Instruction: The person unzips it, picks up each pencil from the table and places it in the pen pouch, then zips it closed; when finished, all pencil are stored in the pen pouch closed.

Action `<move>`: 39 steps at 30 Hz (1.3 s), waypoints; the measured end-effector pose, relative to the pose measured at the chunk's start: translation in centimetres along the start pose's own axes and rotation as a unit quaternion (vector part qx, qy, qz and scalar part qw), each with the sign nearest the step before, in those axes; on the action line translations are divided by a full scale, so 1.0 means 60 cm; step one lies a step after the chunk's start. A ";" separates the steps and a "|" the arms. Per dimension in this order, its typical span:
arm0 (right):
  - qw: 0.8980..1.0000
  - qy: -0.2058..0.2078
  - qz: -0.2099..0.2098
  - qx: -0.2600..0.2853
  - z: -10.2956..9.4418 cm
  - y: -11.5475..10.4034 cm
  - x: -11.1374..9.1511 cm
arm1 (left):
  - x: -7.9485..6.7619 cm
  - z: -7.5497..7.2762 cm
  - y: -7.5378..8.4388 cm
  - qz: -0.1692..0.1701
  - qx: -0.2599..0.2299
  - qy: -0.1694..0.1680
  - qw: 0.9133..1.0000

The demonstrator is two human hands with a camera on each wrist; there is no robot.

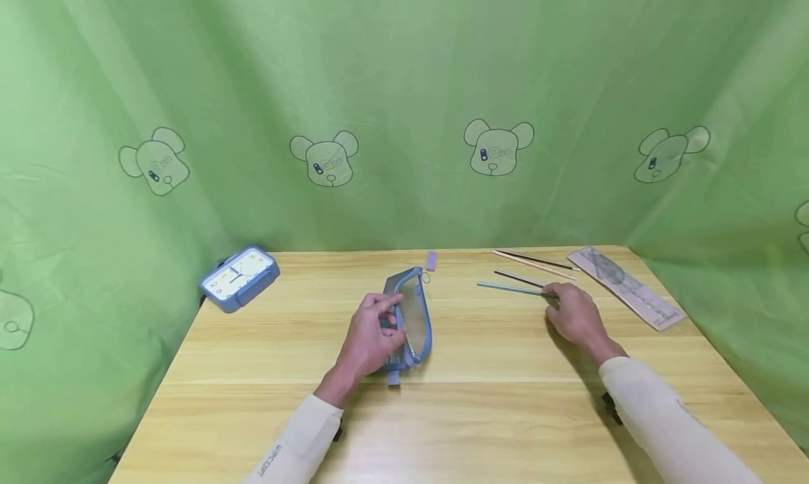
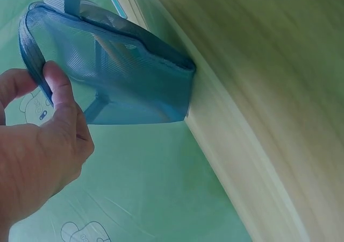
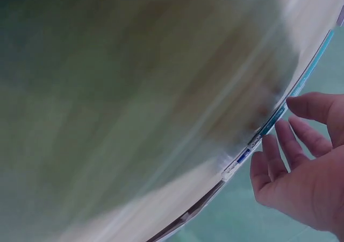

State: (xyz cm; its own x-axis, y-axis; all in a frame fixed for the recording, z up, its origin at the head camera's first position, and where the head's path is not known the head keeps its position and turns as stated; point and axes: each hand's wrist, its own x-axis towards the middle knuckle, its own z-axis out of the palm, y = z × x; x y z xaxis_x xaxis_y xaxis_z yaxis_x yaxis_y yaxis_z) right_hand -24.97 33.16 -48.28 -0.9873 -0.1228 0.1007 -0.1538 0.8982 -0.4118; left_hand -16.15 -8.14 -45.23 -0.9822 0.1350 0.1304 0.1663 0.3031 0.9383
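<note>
My left hand (image 1: 369,336) pinches the zipped edge of a blue mesh pencil case (image 2: 134,75) between thumb and finger. The case stands with its mouth gaping, and a thin pencil (image 1: 409,343) shows inside. Over to the right, my right hand (image 1: 574,314) reaches down to the near ends of a teal pencil (image 1: 508,286) and a dark pencil (image 1: 515,277) lying on the table. In the right wrist view the thumb and fingers (image 3: 290,145) are spread apart, with the thumb tip right at the teal pencil.
Behind the right hand lie a black pencil (image 1: 537,260) and a light wooden pencil (image 1: 534,265). A packaged ruler set (image 1: 626,287) is at the right edge. A purple eraser (image 1: 432,261) sits beyond the case. At the left stands a blue clock (image 1: 240,279). Green curtains (image 1: 404,69) enclose the wooden table (image 1: 265,357).
</note>
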 end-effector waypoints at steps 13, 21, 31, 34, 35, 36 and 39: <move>0.997 -0.016 -0.061 -0.047 0.013 -0.012 0.022 | 0.000 -0.003 0.000 0.004 0.002 -0.001 1.000; 0.996 -0.025 -0.072 -0.057 0.011 -0.021 0.029 | 0.000 -0.004 -0.001 0.006 0.001 0.001 1.000; 0.995 -0.026 -0.083 -0.056 0.012 -0.032 0.025 | 0.001 -0.004 -0.001 0.009 0.007 0.000 1.000; 0.995 -0.026 -0.081 -0.054 0.013 -0.033 0.023 | 0.001 -0.003 -0.001 0.008 0.011 0.000 1.000; 0.995 -0.025 -0.080 -0.054 0.014 -0.033 0.024 | 0.000 -0.003 0.000 0.007 0.012 0.000 1.000; 0.995 -0.024 -0.081 -0.054 0.015 -0.032 0.025 | 0.000 -0.003 0.000 0.007 0.013 0.000 1.000; 0.995 -0.022 -0.084 -0.055 0.015 -0.030 0.026 | -0.001 -0.002 0.001 0.007 0.013 0.000 1.000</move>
State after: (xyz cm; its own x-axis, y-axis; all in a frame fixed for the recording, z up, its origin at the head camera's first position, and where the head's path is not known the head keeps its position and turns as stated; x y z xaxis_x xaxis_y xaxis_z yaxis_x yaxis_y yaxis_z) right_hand -26.27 30.97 -48.22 -0.9494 -0.2911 0.1183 -0.3134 0.9042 -0.2901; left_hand -16.12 -8.24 -45.15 -0.9799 0.1393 0.1431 0.1818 0.3256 0.9279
